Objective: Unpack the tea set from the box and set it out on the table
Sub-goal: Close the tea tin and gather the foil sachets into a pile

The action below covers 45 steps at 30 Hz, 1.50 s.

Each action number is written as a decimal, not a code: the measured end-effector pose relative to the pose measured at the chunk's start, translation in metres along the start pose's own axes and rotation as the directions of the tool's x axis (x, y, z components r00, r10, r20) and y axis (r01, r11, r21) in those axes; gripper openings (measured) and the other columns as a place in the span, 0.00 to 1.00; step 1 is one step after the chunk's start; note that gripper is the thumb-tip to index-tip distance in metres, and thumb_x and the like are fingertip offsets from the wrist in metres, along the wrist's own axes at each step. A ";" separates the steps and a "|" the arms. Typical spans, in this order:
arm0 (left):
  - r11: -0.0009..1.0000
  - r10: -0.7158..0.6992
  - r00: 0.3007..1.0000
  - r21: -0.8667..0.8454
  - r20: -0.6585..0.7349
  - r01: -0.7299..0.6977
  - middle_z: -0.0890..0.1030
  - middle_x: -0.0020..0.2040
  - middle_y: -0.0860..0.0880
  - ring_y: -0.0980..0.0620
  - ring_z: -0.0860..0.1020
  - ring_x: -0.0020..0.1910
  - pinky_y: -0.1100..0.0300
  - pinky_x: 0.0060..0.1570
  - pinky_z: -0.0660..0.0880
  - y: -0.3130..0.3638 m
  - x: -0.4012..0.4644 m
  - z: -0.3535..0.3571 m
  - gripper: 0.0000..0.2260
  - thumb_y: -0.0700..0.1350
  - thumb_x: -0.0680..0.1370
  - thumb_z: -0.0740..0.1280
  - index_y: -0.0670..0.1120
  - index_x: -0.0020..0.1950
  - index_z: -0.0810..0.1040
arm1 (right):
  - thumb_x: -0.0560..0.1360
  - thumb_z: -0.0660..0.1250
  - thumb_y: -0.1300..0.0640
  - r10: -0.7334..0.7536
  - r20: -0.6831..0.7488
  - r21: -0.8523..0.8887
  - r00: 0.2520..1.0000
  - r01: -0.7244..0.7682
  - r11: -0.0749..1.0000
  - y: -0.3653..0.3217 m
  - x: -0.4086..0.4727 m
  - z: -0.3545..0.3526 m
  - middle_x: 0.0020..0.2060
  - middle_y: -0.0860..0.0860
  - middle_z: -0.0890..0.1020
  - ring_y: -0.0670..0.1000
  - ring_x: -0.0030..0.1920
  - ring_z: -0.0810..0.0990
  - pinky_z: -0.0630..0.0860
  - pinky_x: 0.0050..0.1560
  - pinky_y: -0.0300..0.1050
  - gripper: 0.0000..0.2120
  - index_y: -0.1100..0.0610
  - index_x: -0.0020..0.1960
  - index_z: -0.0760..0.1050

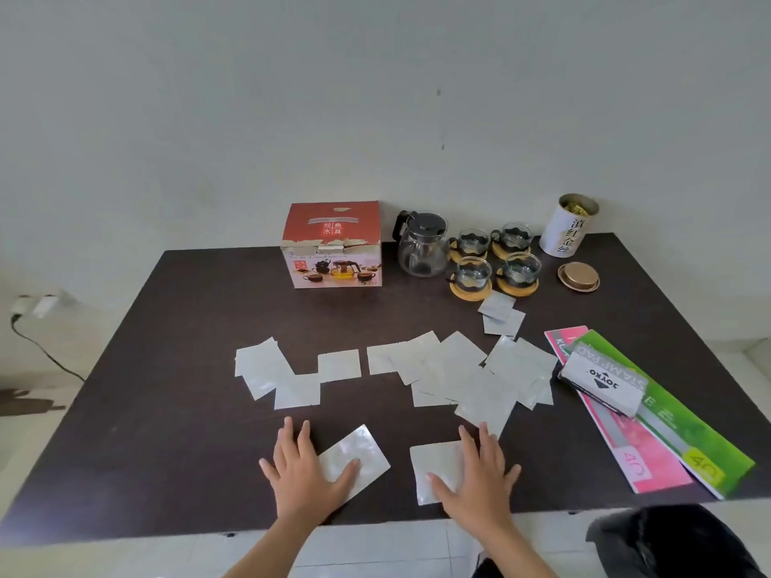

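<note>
Glass teapot (422,244) with a black lid stands at the table's (175,369) far edge, just right of the closed red box (333,244). Four glass cups (496,258) sit on wooden coasters beside it, seemingly one apiece. Nearer, the left hand (302,469) and right hand (477,477) lie flat with spread fingers, each pressing a silver sachet (359,458).

Even, soft daylight, no hard shadows. Silver sachets (442,369) glare white at centre, detail washed out. Dark table (167,390) holds contrast. Wide-angle bend: table edges bow toward 4 and 8 o'clock. Overall slightly soft, compression smear on wall (375,98) at 12.
</note>
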<state>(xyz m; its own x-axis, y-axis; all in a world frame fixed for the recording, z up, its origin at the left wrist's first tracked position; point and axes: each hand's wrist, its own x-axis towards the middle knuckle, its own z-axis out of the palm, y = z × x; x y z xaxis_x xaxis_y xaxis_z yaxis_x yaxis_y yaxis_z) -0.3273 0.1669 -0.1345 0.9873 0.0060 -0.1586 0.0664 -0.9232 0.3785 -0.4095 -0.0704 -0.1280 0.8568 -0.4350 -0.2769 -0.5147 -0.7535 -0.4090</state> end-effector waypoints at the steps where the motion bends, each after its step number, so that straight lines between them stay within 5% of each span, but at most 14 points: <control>1: 0.999 0.002 1.000 0.044 0.022 -0.003 0.48 0.78 0.46 0.45 0.47 0.76 0.35 0.69 0.45 -0.008 0.000 0.000 0.50 0.76 0.63 0.56 0.44 0.76 0.57 | 0.72 0.61 0.33 -0.008 0.002 -0.030 1.000 0.008 1.000 0.001 -0.005 0.005 0.78 0.49 0.42 0.54 0.77 0.40 0.41 0.71 0.69 0.40 0.47 0.77 0.49; 10: 0.996 -0.073 0.995 0.056 0.067 0.069 0.44 0.78 0.44 0.44 0.43 0.76 0.34 0.69 0.44 -0.005 0.019 -0.008 0.58 0.81 0.60 0.51 0.43 0.77 0.49 | 0.74 0.61 0.35 0.056 -0.091 -0.047 0.994 -0.060 0.997 -0.016 0.009 0.008 0.78 0.54 0.48 0.57 0.77 0.47 0.47 0.71 0.69 0.39 0.52 0.78 0.54; 18: 0.965 -0.261 0.965 0.010 -0.011 0.261 0.40 0.78 0.45 0.46 0.40 0.76 0.31 0.68 0.47 -0.004 0.074 -0.026 0.67 0.82 0.51 0.60 0.44 0.76 0.39 | 0.66 0.62 0.26 0.248 -0.095 0.004 0.964 -0.249 0.969 -0.008 0.065 -0.019 0.77 0.56 0.41 0.58 0.77 0.41 0.42 0.71 0.68 0.53 0.51 0.78 0.42; 22: 0.969 -0.238 0.970 0.074 0.042 0.235 0.39 0.78 0.48 0.47 0.38 0.76 0.31 0.68 0.45 -0.006 0.092 -0.025 0.63 0.82 0.53 0.58 0.48 0.77 0.41 | 0.62 0.59 0.22 0.305 -0.112 -0.022 0.946 -0.309 0.951 0.019 0.082 -0.034 0.78 0.56 0.42 0.59 0.77 0.39 0.42 0.70 0.70 0.56 0.51 0.78 0.43; 29: 0.997 -0.041 0.997 0.065 0.060 0.037 0.40 0.78 0.51 0.49 0.38 0.76 0.34 0.69 0.43 0.066 0.063 0.013 0.49 0.78 0.65 0.54 0.52 0.77 0.45 | 0.68 0.52 0.23 0.219 -0.067 -0.096 0.973 -0.225 0.970 0.015 0.086 -0.029 0.77 0.55 0.37 0.59 0.76 0.36 0.40 0.70 0.69 0.50 0.50 0.78 0.41; 33: 0.999 0.037 0.997 0.012 0.066 -0.038 0.46 0.79 0.50 0.48 0.43 0.77 0.38 0.71 0.45 0.113 0.047 0.037 0.43 0.75 0.69 0.51 0.53 0.77 0.50 | 0.68 0.43 0.24 0.023 0.016 -0.070 1.000 -0.022 0.997 0.008 0.092 -0.030 0.78 0.52 0.40 0.57 0.77 0.39 0.40 0.72 0.66 0.45 0.47 0.78 0.44; 39: 0.989 -0.053 0.997 -0.140 -0.057 0.045 0.57 0.76 0.46 0.44 0.56 0.74 0.37 0.70 0.48 0.113 0.059 0.038 0.40 0.70 0.68 0.55 0.47 0.72 0.62 | 0.70 0.43 0.28 -0.037 -0.091 0.013 0.995 0.038 0.999 0.034 0.141 -0.066 0.78 0.53 0.46 0.57 0.77 0.47 0.44 0.73 0.64 0.44 0.51 0.78 0.50; 45: 0.972 -0.232 0.960 -0.014 -0.160 0.233 0.48 0.78 0.46 0.45 0.47 0.76 0.35 0.69 0.45 0.074 0.112 0.014 0.40 0.66 0.73 0.61 0.43 0.76 0.55 | 0.77 0.51 0.33 -0.084 0.060 -0.120 0.995 0.090 0.989 0.049 0.210 -0.094 0.78 0.50 0.38 0.53 0.77 0.37 0.39 0.72 0.66 0.39 0.51 0.79 0.40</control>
<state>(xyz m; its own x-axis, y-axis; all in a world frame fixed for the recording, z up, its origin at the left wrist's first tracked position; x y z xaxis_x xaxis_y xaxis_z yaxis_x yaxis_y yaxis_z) -0.2138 0.0942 -0.1372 0.9550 0.2810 -0.0943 0.2962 -0.8911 0.3438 -0.2524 -0.2453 -0.1241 0.8935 -0.3401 -0.2934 -0.4278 -0.8434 -0.3250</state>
